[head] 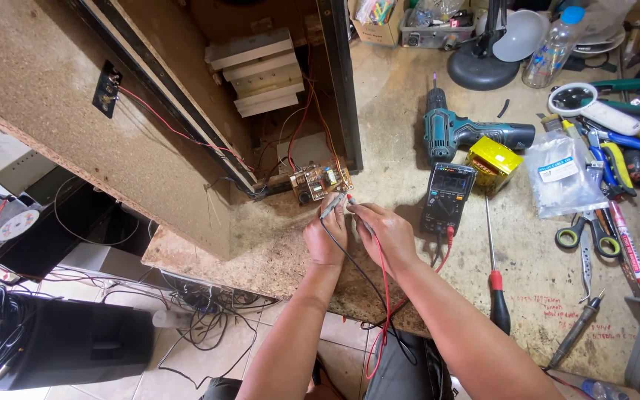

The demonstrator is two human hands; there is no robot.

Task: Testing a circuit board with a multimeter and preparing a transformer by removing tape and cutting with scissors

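Left hand (pixel 325 238) pinching black probe (pixel 332 204), right hand (pixel 383 231) pinching red probe (pixel 351 201), near bench front edge. Tips at circuit board (pixel 320 180) by cabinet opening. Keep tips steady, apart; read multimeter (pixel 447 197) w/o shifting.

Two bare forearms enter from the near edge and end in two bare hands, the left hand (pixel 325 238) and the right hand (pixel 384 232). No sleeves show anywhere along the forearms, and neither wrist carries a watch, strap or bracelet. No gloves cover the hands, and no rings can be made out on the fingers. At the near edge, between the arms, a strip of dark grey clothing shows over the lap.
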